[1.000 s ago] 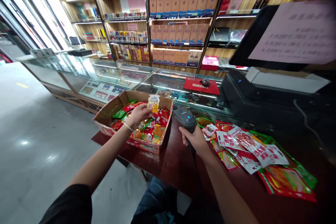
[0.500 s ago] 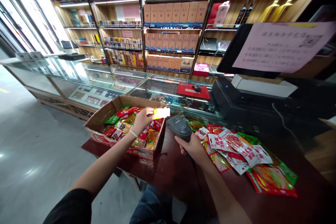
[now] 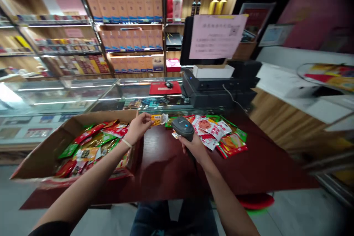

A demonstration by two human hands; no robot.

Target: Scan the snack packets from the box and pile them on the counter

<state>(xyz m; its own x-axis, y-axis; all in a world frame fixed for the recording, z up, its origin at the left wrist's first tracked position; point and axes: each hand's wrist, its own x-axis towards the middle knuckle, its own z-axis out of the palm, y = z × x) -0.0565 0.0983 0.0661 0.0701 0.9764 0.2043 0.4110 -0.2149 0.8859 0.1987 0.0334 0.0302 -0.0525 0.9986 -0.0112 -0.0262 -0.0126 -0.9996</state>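
My left hand pinches a small yellow snack packet with a pale end, just right of the box. In my right hand is a dark barcode scanner, its head toward the packet. Left of it stands an open cardboard box holding many red, green and yellow snack packets. To the right, a loose pile of snack packets, red, white and green, lies on the dark red table. Part of the scanner's handle is hidden by my fingers.
Behind the table runs a glass display counter with a red mat and a mouse. A monitor with a pink notice stands above a black machine. Shelves of boxes line the wall. A red stool shows below right.
The view has swung to the right. My left hand still holds the yellow packet, which no longer glows brightly in light. The scanner stays in my right hand.
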